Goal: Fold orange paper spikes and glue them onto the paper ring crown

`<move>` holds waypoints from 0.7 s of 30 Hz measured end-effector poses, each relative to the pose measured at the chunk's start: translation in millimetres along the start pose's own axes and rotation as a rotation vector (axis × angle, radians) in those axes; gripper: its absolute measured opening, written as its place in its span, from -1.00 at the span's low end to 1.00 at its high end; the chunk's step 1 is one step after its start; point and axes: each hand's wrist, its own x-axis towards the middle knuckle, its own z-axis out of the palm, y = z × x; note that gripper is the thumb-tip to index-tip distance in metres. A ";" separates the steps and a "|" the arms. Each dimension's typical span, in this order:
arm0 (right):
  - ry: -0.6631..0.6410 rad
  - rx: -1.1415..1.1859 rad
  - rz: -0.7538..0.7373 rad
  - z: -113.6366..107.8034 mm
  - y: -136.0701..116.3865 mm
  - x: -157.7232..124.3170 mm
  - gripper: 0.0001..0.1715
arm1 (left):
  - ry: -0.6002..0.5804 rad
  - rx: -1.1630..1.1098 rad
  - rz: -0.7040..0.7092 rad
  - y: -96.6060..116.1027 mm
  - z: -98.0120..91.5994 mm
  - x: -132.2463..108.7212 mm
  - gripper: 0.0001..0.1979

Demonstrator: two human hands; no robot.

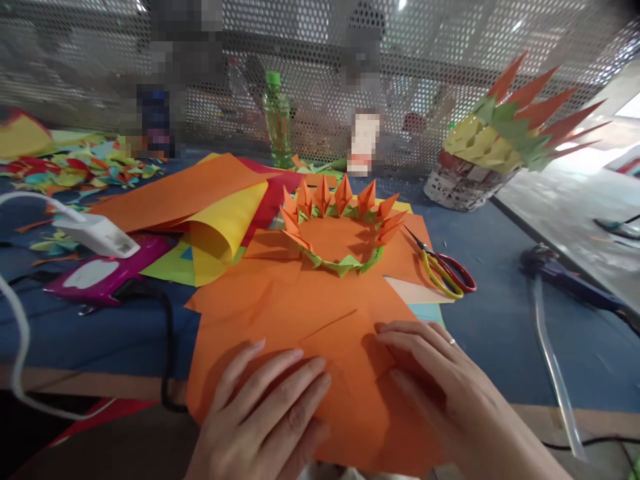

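A pair of bare hands rests on a sheet of orange paper (357, 393) at a cluttered blue table (493, 340). Around a spiky paper ring (345, 265), materials crowd the surface: to its left, a curled yellow sheet (220, 223), then a purple box (125, 270) with a white plug (103, 233) on top; farther left, bright paper scraps (75, 167). Behind the ring stands a green-capped bottle (278, 127). Just right of it lie scissors (434, 257), blades parted; well right, a blue-handled tool (570, 280) and, farther back, a tilted, orange-tipped paper basket (475, 170).

The orange paper lies on the ring's near side, plain and bright, reaching past the table's near edge, a thin dark line slanting across it. The left hand (267, 407) lies palm down on it, fingers slightly spread; the right hand (437, 377), wearing a ring-shaped band, has fingers gently bent on the sheet, thumb apart from them.
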 end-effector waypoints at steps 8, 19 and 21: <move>0.150 -0.046 -0.079 5.0 -0.6 15.2 -0.74 | -0.003 -0.035 -0.048 2.2 -1.6 3.5 -0.76; 0.121 -0.040 0.008 4.1 -8.5 21.3 -0.72 | 0.023 -0.051 -0.071 3.2 -0.6 5.3 -0.76; 0.126 -0.039 0.032 6.3 -9.5 24.8 -0.69 | 0.027 -0.060 -0.071 3.4 -0.1 4.0 -0.76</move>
